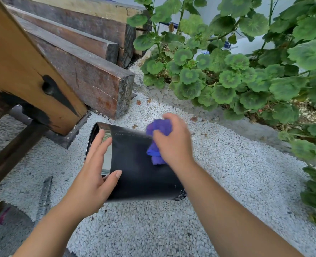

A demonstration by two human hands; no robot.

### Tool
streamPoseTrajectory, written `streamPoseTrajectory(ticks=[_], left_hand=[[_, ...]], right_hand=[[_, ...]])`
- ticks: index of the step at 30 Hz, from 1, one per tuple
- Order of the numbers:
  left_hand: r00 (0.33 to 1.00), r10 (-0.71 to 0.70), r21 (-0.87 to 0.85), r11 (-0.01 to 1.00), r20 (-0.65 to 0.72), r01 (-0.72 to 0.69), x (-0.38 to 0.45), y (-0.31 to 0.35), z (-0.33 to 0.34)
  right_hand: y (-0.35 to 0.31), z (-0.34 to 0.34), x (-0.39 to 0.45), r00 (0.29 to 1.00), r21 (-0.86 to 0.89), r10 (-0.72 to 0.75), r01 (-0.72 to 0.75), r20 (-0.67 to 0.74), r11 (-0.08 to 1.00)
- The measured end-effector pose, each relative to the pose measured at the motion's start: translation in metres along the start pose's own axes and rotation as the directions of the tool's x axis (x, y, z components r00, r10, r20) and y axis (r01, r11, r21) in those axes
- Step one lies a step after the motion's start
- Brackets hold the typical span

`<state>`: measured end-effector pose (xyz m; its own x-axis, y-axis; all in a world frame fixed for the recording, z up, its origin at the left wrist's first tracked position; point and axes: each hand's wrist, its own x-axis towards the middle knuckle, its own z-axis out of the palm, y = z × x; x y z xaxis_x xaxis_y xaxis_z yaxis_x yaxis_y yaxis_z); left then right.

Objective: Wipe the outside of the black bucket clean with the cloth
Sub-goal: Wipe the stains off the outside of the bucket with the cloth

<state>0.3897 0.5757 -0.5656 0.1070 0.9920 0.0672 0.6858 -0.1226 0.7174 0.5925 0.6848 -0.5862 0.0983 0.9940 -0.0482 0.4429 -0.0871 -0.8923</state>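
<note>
Single view only, head-worn wide-angle camera, so no second view shares the scene. Looks forward and steeply down from the person's own standpoint onto white gravel ground (227,182). Close range: both forearms enter from the bottom edge, and the hands sit near frame centre on a black bucket (135,164). Stacked timber beams (90,78) fill the upper left, a leafy green plant (246,71) the upper right. Edges bend with lens distortion.

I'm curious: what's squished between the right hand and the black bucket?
A bunched purple cloth, pressed by the right hand onto the bucket, in the head view.
</note>
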Motion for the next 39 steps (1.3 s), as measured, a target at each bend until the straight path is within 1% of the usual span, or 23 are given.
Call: streamPoseTrajectory(ticks=[1, 2, 3, 4, 5, 7, 10, 13, 17, 19, 20, 21, 23, 24, 25, 26, 27, 29, 31, 33, 34, 36, 39], left_hand=[[1.0, 0.016, 0.013, 1.0, 0.007, -0.016, -0.001, 0.0, 0.002], [0.999, 0.038, 0.03, 0.999, 0.014, -0.039, -0.002, 0.0, 0.003], [0.998, 0.057, 0.045, 0.997, 0.02, -0.058, -0.003, 0.0, 0.004], [0.998, 0.062, 0.051, 0.997, 0.026, -0.064, -0.004, -0.001, 0.003], [0.998, 0.054, 0.049, 0.997, 0.032, -0.056, -0.005, -0.001, 0.002], [0.999, 0.022, 0.043, 0.999, 0.035, -0.024, -0.011, -0.002, -0.004], [1.0, 0.004, 0.05, 0.999, 0.02, -0.005, -0.02, -0.006, -0.008], [0.999, -0.001, 0.027, 1.0, 0.04, 0.0, -0.028, -0.008, -0.007], [0.997, 0.001, -0.014, 1.0, 0.078, 0.0, -0.021, -0.003, -0.005], [0.996, -0.027, 0.002, 1.0, 0.081, 0.027, -0.02, -0.004, -0.006], [0.995, -0.056, 0.001, 0.998, 0.077, 0.056, -0.02, -0.006, -0.007], [0.992, -0.107, -0.024, 0.994, 0.065, 0.109, -0.02, -0.009, -0.008], [0.964, -0.261, -0.13, 0.956, 0.044, 0.264, -0.021, -0.014, -0.013], [0.944, -0.325, -0.204, 0.922, 0.051, 0.328, -0.021, -0.016, -0.016], [0.927, -0.369, -0.308, 0.876, 0.069, 0.372, -0.02, -0.018, -0.018], [0.911, -0.405, -0.408, 0.82, 0.082, 0.401, -0.018, -0.02, -0.019], [0.897, -0.436, -0.461, 0.782, 0.078, 0.42, -0.017, -0.019, -0.02], [0.877, -0.477, -0.463, 0.766, 0.053, 0.445, -0.013, -0.017, -0.019], [0.873, -0.485, -0.43, 0.779, 0.047, 0.456, -0.01, -0.013, -0.016], [0.881, -0.473, -0.395, 0.805, 0.025, 0.443, -0.007, -0.008, -0.013], [0.882, -0.471, -0.382, 0.812, 0.014, 0.44, -0.006, -0.006, -0.012], [0.881, -0.473, -0.367, 0.817, 0.015, 0.445, -0.006, -0.004, -0.01], [0.879, -0.476, -0.36, 0.815, 0.028, 0.454, -0.006, -0.004, -0.01]], right_hand=[[-0.011, 0.011, -0.011, 0.989, -0.059, -0.116, 0.121, 0.089, 0.991], [-0.018, 0.021, -0.022, 0.956, -0.135, -0.238, 0.261, 0.169, 0.956], [-0.02, 0.029, -0.031, 0.917, -0.181, -0.336, 0.375, 0.216, 0.909], [-0.018, 0.034, -0.035, 0.896, -0.203, -0.384, 0.427, 0.222, 0.881], [-0.015, 0.035, -0.035, 0.905, -0.198, -0.37, 0.41, 0.212, 0.89], [-0.001, 0.032, -0.028, 0.94, -0.208, -0.274, 0.315, 0.203, 0.926], [0.032, 0.016, -0.008, 0.97, -0.339, -0.114, 0.185, 0.217, 0.923], [0.066, -0.006, 0.005, 0.985, -0.454, 0.016, 0.066, 0.174, 0.888], [0.091, -0.024, 0.006, 0.985, -0.542, 0.096, -0.004, 0.142, 0.841], [0.099, -0.032, 0.006, 0.988, -0.55, 0.13, -0.063, 0.084, 0.833], [0.102, -0.037, 0.006, 0.986, -0.518, 0.161, -0.119, 0.037, 0.847], [0.102, -0.043, 0.007, 0.979, -0.436, 0.203, -0.191, -0.018, 0.879], [0.1, -0.051, 0.01, 0.946, -0.127, 0.303, -0.316, -0.111, 0.94], [0.097, -0.054, 0.012, 0.925, 0.035, 0.353, -0.352, -0.142, 0.935], [0.092, -0.056, 0.016, 0.902, 0.176, 0.406, -0.38, -0.148, 0.908], [0.088, -0.057, 0.02, 0.88, 0.314, 0.46, -0.406, -0.119, 0.858], [0.083, -0.057, 0.024, 0.862, 0.454, 0.502, -0.424, -0.063, 0.784], [0.07, -0.054, 0.03, 0.85, 0.669, 0.514, -0.448, 0.113, 0.593], [0.057, -0.051, 0.032, 0.845, 0.759, 0.451, -0.489, 0.289, 0.429], [0.048, -0.046, 0.03, 0.846, 0.8, 0.351, -0.511, 0.402, 0.315], [0.043, -0.043, 0.028, 0.85, 0.802, 0.299, -0.515, 0.433, 0.303], [0.037, -0.039, 0.024, 0.873, 0.802, 0.209, -0.488, 0.442, 0.345], [0.032, -0.034, 0.021, 0.924, 0.816, 0.147, -0.382, 0.354, 0.434]])
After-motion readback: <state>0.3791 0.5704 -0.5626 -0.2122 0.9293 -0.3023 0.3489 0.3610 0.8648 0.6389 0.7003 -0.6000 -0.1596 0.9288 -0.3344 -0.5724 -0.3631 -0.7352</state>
